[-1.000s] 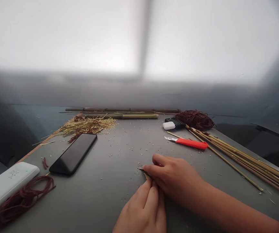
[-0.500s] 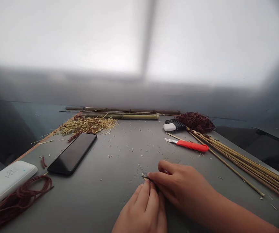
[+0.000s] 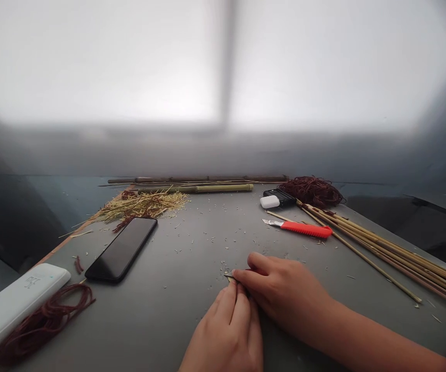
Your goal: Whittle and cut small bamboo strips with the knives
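Observation:
Near the front middle of the grey table, my left hand (image 3: 226, 330) is closed, its fingertips pinching a thin pale stick (image 3: 231, 279) of which only the tip shows. My right hand (image 3: 280, 287) touches it from the right, fingers curled. Under its forefinger a thin dark blade (image 3: 228, 275) pokes out, lying across the stick's tip; the handle is hidden in the fist. Small pale shavings (image 3: 225, 262) lie just beyond the fingertips.
Beyond my right hand lies a red craft knife (image 3: 308, 229), beside long thin bamboo sticks (image 3: 385, 253). Brown cord (image 3: 311, 191), a white case (image 3: 270, 201), bamboo poles (image 3: 223, 188) and trimmed straw-like pieces (image 3: 149, 202) lie farther back. Leftward are a phone (image 3: 124, 250), a power bank (image 3: 21, 289) and looped cord (image 3: 48, 320).
The view has shifted slightly, so the things on the left sit a little farther right. Both hands keep their hold, with the blade still at the stick's tip.

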Demonstrator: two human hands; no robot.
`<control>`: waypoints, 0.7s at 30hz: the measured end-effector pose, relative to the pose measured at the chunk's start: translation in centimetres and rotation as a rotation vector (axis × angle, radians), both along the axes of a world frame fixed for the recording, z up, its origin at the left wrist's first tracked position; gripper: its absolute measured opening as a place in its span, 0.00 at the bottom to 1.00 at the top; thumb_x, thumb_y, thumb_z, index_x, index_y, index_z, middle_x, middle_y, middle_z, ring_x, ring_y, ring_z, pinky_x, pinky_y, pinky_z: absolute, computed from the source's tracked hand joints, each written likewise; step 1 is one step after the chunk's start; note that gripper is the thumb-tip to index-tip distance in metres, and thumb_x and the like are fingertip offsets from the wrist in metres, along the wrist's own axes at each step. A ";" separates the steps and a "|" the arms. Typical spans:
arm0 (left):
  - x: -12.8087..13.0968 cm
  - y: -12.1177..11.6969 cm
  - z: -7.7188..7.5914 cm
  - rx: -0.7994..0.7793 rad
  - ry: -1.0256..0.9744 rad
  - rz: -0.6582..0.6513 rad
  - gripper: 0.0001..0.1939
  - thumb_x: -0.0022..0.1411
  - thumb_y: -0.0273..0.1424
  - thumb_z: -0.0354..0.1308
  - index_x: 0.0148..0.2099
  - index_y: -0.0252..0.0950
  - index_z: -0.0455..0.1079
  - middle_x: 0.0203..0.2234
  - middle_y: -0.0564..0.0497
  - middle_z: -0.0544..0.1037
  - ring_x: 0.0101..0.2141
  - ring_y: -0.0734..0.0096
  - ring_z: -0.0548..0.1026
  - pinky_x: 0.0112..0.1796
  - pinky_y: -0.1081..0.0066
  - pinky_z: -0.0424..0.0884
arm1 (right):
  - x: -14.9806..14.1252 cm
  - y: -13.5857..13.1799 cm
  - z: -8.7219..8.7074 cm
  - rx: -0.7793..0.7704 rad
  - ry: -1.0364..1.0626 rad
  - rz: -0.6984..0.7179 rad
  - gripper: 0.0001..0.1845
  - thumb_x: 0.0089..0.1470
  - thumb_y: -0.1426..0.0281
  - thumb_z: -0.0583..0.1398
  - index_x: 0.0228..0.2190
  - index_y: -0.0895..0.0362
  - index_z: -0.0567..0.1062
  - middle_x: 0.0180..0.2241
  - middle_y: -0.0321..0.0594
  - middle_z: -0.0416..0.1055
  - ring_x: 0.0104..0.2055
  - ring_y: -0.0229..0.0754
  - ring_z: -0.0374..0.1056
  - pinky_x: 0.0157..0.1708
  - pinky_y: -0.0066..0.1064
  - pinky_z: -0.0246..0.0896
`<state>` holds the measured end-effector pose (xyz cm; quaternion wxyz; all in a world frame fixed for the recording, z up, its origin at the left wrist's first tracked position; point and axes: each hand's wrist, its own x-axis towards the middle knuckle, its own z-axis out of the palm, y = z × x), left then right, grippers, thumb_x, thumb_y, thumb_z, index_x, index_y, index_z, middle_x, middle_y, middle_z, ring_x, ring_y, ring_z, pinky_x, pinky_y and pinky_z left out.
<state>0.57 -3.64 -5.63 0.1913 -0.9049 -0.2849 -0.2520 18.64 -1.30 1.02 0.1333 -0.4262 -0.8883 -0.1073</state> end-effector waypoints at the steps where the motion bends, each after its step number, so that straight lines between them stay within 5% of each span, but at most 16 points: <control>1: 0.0 0.0 0.2 0.014 0.008 -0.001 0.22 0.66 0.25 0.46 0.59 0.20 0.65 0.49 0.32 0.77 0.50 0.49 0.76 0.51 0.59 0.73 | -0.1 0.0 -0.1 -0.006 0.001 -0.008 0.11 0.57 0.77 0.60 0.36 0.49 0.79 0.27 0.34 0.68 0.23 0.34 0.58 0.24 0.29 0.41; 13: 0.3 0.2 0.3 0.098 -0.026 0.020 0.19 0.68 0.25 0.44 0.55 0.23 0.70 0.45 0.37 0.80 0.45 0.54 0.79 0.46 0.64 0.75 | 0.0 0.2 1.6 -0.191 -0.007 -0.026 0.12 0.58 0.74 0.57 0.33 0.49 0.80 0.28 0.34 0.68 0.23 0.33 0.59 0.23 0.30 0.39; 21: 0.2 -0.1 0.6 -0.042 0.026 0.007 0.21 0.67 0.26 0.47 0.57 0.22 0.68 0.47 0.33 0.78 0.48 0.49 0.77 0.51 0.59 0.73 | -0.6 0.6 1.3 -0.108 -0.053 -0.028 0.12 0.60 0.74 0.57 0.35 0.50 0.80 0.28 0.34 0.67 0.23 0.33 0.56 0.23 0.30 0.38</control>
